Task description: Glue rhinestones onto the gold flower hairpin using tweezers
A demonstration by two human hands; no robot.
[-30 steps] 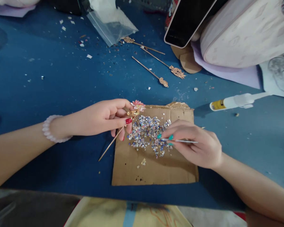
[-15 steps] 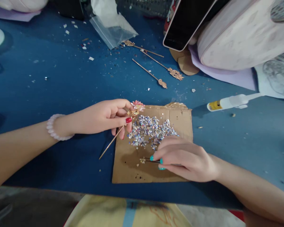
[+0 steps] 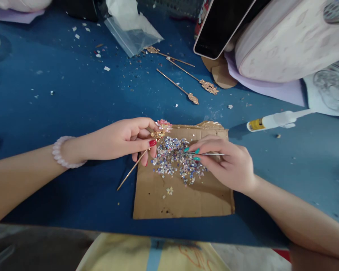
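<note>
My left hand (image 3: 130,138) pinches a gold hairpin (image 3: 132,174) near its ornate head, its stick slanting down to the left. A pink flower (image 3: 164,125) decorates that head, just past my fingertips. In my right hand (image 3: 226,160) are thin metal tweezers (image 3: 210,154), their tips over a heap of glittering rhinestones (image 3: 169,158). Whether the tips grip a stone I cannot make out. The heap lies on a piece of cardboard (image 3: 197,205). Nearer its front edge sits a small cluster of pale yellowish bits (image 3: 169,191).
Several gold hairpins (image 3: 192,98) lie farther back on the blue table (image 3: 81,101). A white glue bottle with a yellow label (image 3: 256,124) rests at the right. Behind are a clear plastic bag (image 3: 132,35), a phone (image 3: 220,30) and a large pale rounded object (image 3: 282,45).
My right hand has moved up and away from the pale bits, taking the tweezers to the rhinestone heap. My left hand keeps the hairpin in nearly the same place.
</note>
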